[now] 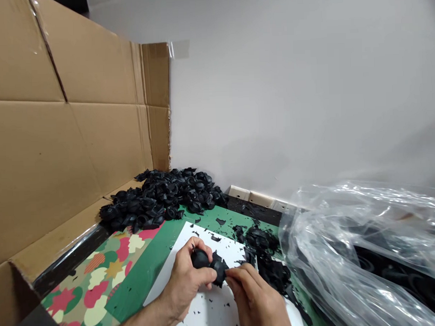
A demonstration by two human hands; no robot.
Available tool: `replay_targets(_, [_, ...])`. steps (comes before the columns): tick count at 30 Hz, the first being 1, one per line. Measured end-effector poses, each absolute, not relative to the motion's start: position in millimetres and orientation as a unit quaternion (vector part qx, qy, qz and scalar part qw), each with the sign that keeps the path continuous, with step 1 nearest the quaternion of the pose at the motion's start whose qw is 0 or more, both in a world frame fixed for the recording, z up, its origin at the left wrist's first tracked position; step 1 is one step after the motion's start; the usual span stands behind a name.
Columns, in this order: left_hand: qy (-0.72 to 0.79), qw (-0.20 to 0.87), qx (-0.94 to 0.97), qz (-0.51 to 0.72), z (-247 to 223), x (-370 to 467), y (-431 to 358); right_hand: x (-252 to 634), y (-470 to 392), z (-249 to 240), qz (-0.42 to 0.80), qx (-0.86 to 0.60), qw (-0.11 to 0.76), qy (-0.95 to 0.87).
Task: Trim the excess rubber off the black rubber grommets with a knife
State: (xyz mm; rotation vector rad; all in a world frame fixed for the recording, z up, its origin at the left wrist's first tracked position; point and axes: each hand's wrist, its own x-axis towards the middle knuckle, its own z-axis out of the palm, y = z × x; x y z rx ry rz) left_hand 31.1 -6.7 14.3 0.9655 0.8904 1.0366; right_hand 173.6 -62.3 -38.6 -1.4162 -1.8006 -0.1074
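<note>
Over a white sheet (204, 308) dotted with black scraps, my left hand (189, 273) grips a round black rubber part (200, 258) between thumb and fingers. A ragged black piece (218, 268) sticks out beside it toward the right. My right hand (256, 295) is closed in a pinch at the right edge of that ragged piece. Whatever lies between its fingertips is too small to make out clearly.
A large pile of black rubber parts (168, 195) lies at the back left, by a cardboard wall (95, 138). Black scraps (274, 272) are heaped right of the sheet. A clear plastic bag (327, 244) bulges at the right. Patterned paper (96, 281) covers the left side.
</note>
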Motion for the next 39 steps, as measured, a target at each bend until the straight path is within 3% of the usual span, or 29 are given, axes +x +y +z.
replay_targets(5, [0.408, 0.654, 0.455, 0.446, 13, 31, -8, 167, -58, -43, -0.095, -0.593, 0.42, -0.68])
replay_targets(10, [0.406, 0.641, 0.488, 0.432, 14, 33, -9, 156, -57, -31, -0.212, -0.573, 0.343, -0.713])
replay_targets(16, [0.379, 0.667, 0.488, 0.415, 13, 30, -11, 168, -54, -29, -0.258, -0.602, 0.339, -0.676])
replay_targets(19, [0.371, 0.69, 0.463, 0.414, 13, 29, -12, 193, -57, -26, -0.23, -0.654, 0.325, -0.644])
replay_targets(26, [0.385, 0.711, 0.416, 0.416, 16, 30, -9, 201, -65, -26, -0.011, -0.692, 0.428, -0.582])
replay_targets(32, [0.394, 0.715, 0.413, 0.404, 17, 29, -7, 200, -63, -28, 0.01, -0.596, 0.445, -0.668])
replay_targets(39, [0.397, 0.71, 0.401, 0.421, 18, 30, -6, 195, -62, -25, 0.054, -0.582, 0.471, -0.661])
